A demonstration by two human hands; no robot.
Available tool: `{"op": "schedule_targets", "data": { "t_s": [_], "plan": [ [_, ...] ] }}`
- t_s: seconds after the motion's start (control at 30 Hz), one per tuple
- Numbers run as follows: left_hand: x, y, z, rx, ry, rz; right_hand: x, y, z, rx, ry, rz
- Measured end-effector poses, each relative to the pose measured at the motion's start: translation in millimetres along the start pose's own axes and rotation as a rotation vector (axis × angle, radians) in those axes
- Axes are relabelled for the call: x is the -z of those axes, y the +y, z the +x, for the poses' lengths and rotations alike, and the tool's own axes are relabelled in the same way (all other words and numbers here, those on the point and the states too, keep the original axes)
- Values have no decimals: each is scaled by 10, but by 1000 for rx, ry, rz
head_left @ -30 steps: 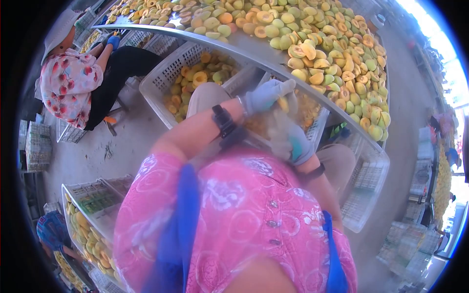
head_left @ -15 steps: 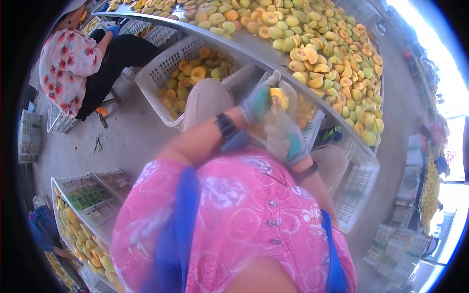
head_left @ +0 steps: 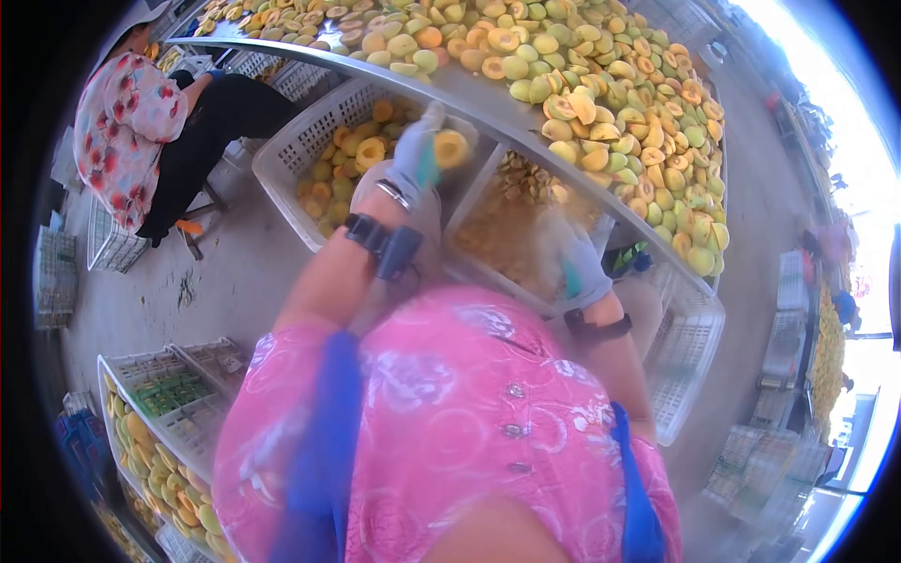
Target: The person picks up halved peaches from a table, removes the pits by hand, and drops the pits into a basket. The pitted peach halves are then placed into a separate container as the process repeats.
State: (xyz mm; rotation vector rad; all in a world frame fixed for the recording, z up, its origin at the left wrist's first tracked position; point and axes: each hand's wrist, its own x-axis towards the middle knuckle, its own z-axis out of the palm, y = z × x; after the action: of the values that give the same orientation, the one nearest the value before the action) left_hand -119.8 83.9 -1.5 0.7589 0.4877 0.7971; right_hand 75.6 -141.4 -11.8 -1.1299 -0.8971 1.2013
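Observation:
My left hand, in a pale glove with a green patch, is over the left crate at the table edge. A yellow peach half, cut face showing, sits at its closed fingers. Below it, more peach halves lie in the white crate. My right hand, gloved alike, is above the middle crate, which holds brown pits and scraps. Motion smears its fingers, and I cannot tell what they hold.
A metal-edged table heaped with halved peaches runs across the front. A seated person works at the left. Crates of fruit stand behind on the left, and a white crate is by my right knee.
My hands were together around a piece of fruit. Now they are apart: the left has moved left over the crate with a peach half, the right has dropped slightly over the pit crate.

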Motion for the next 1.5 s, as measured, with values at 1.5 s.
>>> {"op": "schedule_targets", "data": {
  "t_s": [1.5],
  "plan": [
    [-1486, -519, 1430, 113, -288, -26, 523, -621, 225, 45, 432, -22]
  ]
}}
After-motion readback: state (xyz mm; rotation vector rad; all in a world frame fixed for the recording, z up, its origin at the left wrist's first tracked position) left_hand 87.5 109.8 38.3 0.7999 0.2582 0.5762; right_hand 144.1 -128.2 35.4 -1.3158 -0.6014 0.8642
